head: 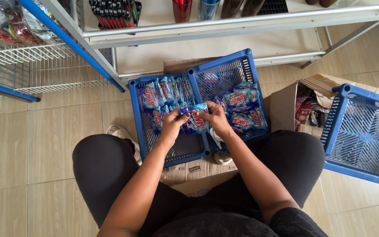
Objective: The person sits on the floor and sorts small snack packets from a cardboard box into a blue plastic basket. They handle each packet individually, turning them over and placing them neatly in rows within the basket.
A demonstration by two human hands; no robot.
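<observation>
While both knees frame the crates, left hand (172, 123) and right hand (216, 117) pinch one blue sachet strip (195, 117) between them, fingers closed on its top edge. Strip hangs lengthwise toward the body, over the divider of the blue crate (198, 153). Loose sachets (242, 107) lie just right, nearer the right hand.

One head-worn camera looks steeply down — close over the lap, floor (44, 140) and shelf (224, 22).

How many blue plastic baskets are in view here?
3: left basket and middle basket side by side under the hands, both holding blue sachets; an empty basket at right, cut off by the frame.
</observation>
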